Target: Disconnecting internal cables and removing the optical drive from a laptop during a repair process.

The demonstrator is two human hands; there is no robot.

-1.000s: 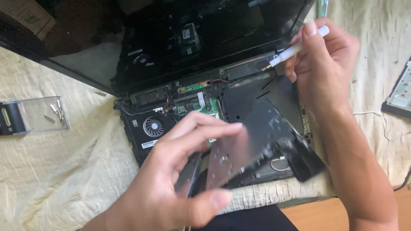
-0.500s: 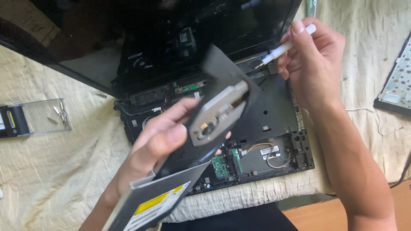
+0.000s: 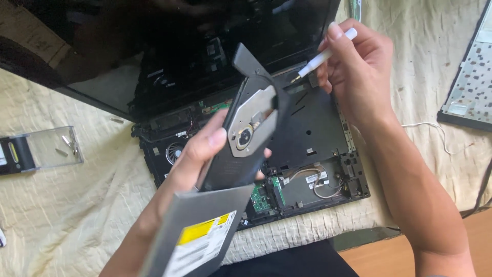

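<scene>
My left hand (image 3: pixel 192 159) holds an optical disc drive (image 3: pixel 205 233) above an opened laptop base (image 3: pixel 312 154). The drive's grey metal case with a yellow and white label points toward me, and its black tray (image 3: pixel 251 131) with the round spindle is slid out, tilted up toward the screen. My right hand (image 3: pixel 359 66) hovers over the laptop's back right corner, gripping a small white-handled screwdriver (image 3: pixel 323 56) with its tip pointing down-left. The laptop's dark screen (image 3: pixel 169 46) stands open behind. A fan (image 3: pixel 174 152) and green circuit boards show in the base.
The laptop rests on a cream cloth (image 3: pixel 66 215). A clear plastic case (image 3: pixel 48 149) with small screws lies at the left. A removed keyboard (image 3: pixel 474 77), underside up, lies at the right edge. A wooden floor shows at the bottom right.
My left hand lifted the disc drive out of the laptop and raised it toward me, and the tray slid out. My right hand stayed in place with the screwdriver.
</scene>
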